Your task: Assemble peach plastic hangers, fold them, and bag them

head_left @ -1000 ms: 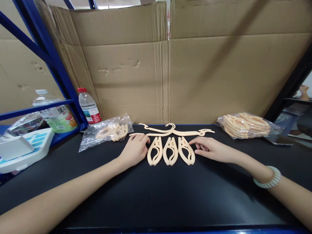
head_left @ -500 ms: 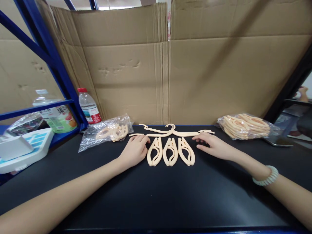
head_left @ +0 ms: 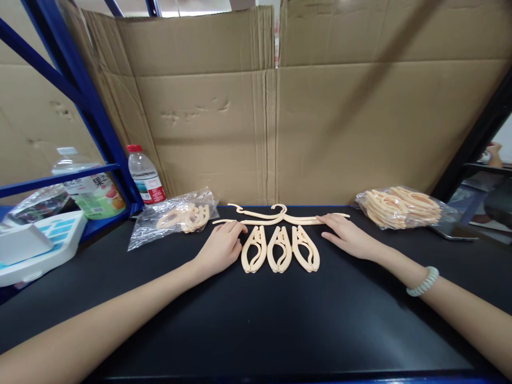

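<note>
— Where are the hands, from where you stand?

— Both lie palm down on the black worktop (head_left: 256, 320). The left hand (head_left: 221, 246) is loosely curled, knuckles up, gripping nothing; its fingertips reach the left tip of the long cream hanger bar (head_left: 280, 217) lying just past them.

— And the other?

— The right hand (head_left: 346, 236) is flat with fingers stretched out, resting on the right arm of that same bar. It presses on it rather than closing round it. A pale beaded bracelet (head_left: 422, 281) sits on that wrist.

— What lies between the hands?

— Three cream clip pieces (head_left: 280, 247), side by side and touching, just on the near side of the bar. The leftmost is right beside the left hand's fingers; the rightmost is a little apart from the right hand.

— Anything further out?

— Beyond the left hand, to its outer side, a clear bag (head_left: 176, 218) with a few cream pieces, then a red-capped water bottle (head_left: 145, 174) against the blue rack (head_left: 86, 101). Well out from the right hand, a fuller bag of hangers (head_left: 402, 206). Brown cardboard (head_left: 280, 117) stands behind everything.
</note>
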The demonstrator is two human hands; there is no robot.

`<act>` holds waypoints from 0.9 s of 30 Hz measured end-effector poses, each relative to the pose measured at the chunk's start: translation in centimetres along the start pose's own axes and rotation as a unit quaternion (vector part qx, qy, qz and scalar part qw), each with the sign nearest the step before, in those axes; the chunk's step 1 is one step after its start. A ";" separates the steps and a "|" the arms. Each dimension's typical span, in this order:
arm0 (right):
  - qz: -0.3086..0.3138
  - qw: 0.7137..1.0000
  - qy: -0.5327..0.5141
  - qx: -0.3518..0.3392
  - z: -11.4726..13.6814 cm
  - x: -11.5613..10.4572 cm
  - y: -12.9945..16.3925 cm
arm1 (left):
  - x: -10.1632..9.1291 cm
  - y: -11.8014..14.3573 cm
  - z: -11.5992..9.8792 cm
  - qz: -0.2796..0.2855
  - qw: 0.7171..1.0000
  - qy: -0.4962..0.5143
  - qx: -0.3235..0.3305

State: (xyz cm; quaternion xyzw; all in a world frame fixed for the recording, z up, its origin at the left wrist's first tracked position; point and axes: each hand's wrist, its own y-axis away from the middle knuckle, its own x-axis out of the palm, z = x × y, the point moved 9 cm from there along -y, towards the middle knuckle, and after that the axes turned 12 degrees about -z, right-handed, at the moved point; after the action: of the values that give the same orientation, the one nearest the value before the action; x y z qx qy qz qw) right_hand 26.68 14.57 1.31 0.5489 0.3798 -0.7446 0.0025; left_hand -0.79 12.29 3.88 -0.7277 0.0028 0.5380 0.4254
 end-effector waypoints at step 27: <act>-0.154 0.975 -0.088 0.137 -1.4 -4.4 -0.6 | -2.4 0.6 0.5 -0.137 0.935 0.275 -0.174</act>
State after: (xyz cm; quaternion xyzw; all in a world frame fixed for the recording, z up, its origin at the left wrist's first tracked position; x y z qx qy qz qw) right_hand 29.35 13.95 5.12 0.4114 0.3521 -0.8264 -0.1542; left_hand -2.48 11.18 5.34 -0.9032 -0.0741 0.2451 0.3444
